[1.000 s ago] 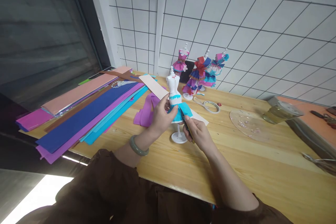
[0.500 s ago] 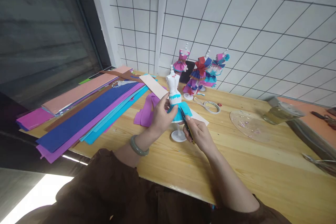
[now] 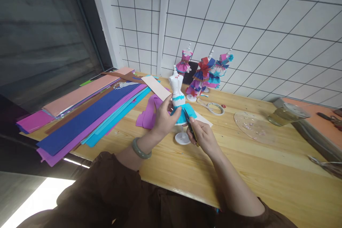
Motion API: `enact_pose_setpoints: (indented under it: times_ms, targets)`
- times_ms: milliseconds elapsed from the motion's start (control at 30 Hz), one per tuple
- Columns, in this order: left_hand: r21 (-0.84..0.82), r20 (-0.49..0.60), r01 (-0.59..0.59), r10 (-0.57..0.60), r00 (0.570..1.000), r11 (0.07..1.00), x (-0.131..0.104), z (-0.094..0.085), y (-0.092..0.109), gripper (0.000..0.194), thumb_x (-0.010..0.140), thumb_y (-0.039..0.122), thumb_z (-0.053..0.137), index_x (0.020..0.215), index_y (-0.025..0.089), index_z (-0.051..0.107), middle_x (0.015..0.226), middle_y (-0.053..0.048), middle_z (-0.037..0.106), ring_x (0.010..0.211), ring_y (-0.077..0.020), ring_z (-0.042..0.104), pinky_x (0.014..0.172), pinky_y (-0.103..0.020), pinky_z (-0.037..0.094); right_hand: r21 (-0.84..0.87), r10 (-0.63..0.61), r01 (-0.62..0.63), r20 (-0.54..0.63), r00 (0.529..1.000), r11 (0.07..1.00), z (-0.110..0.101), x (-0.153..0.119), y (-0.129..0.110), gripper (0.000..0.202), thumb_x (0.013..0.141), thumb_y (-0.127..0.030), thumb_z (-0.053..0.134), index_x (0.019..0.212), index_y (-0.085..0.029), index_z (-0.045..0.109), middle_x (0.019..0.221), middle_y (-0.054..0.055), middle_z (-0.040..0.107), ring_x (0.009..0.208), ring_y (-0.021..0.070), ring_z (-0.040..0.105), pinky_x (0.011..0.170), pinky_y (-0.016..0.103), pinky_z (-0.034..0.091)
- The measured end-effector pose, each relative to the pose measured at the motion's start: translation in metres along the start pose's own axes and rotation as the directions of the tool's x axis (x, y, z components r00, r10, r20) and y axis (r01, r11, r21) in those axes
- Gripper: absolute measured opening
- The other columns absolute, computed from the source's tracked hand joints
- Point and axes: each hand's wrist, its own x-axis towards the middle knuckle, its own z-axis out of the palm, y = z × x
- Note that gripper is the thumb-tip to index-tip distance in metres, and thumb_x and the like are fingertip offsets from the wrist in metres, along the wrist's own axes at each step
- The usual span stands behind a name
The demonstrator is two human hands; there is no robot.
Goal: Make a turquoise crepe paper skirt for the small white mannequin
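A small white mannequin [image 3: 176,86] stands upright on a round base on the wooden table, with a ruffled blue strip at its waist. Around its lower part is a bright blue skirt [image 3: 190,109]. My left hand [image 3: 165,118] pinches the skirt's left side between thumb and fingers. In my right hand [image 3: 202,133] are dark-bladed scissors [image 3: 191,128], their tips against the front of the skirt. The scissors' handles are mostly covered by my fingers.
Coloured paper strips [image 3: 91,114] lie at left, purple pieces [image 3: 148,114] beside the mannequin. Behind stand dressed mannequins [image 3: 203,71]. To the right are a tape roll [image 3: 216,108], a clear plate of beads [image 3: 253,128] and a glass jar [image 3: 287,114].
The mannequin and its base have shifted very slightly to the right. Both hands keep nearly the same place and hold.
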Motion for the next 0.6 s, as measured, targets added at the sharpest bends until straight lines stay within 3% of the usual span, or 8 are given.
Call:
enact_pose_setpoints:
  times_ms: [133,367,600]
  targets:
    - [0.0,-0.01,-0.003,0.003,1.0,1.0,0.0003,0.0002,-0.0007,0.049,0.078,0.025,0.06,0.125,0.018,0.047,0.1,-0.007,0.062,0.088,-0.0156,0.058,0.077,-0.027,0.047,0.025,0.009,-0.01,0.013,1.0,1.0,0.0,0.0001,0.0008,0.048,0.089,-0.058,0.035,0.071,-0.018,0.055,0.039,-0.005,0.043,0.038,0.0093,0.038,0.044,0.023,0.031]
    - [-0.024,0.026,-0.023,0.024,0.999,0.999,-0.0005,0.0009,0.0018,0.046,0.079,0.024,0.058,0.124,0.019,0.048,0.097,-0.005,0.063,0.086,-0.0144,0.059,0.075,-0.025,0.047,-0.058,-0.021,0.021,0.003,1.0,0.998,-0.0014,0.0007,-0.002,0.059,0.09,-0.057,0.031,0.049,-0.019,0.047,0.036,-0.002,0.042,0.04,0.0094,0.04,0.046,0.023,0.031]
    - [-0.02,0.033,-0.014,0.015,0.999,1.0,-0.0016,0.0007,0.0029,0.048,0.079,0.024,0.059,0.125,0.018,0.047,0.099,-0.006,0.063,0.087,-0.0151,0.059,0.075,-0.026,0.048,-0.052,-0.026,0.026,0.004,1.0,0.998,-0.0011,0.0009,-0.0003,0.059,0.09,-0.057,0.032,0.047,-0.019,0.046,0.036,-0.002,0.041,0.041,0.0095,0.04,0.046,0.023,0.031]
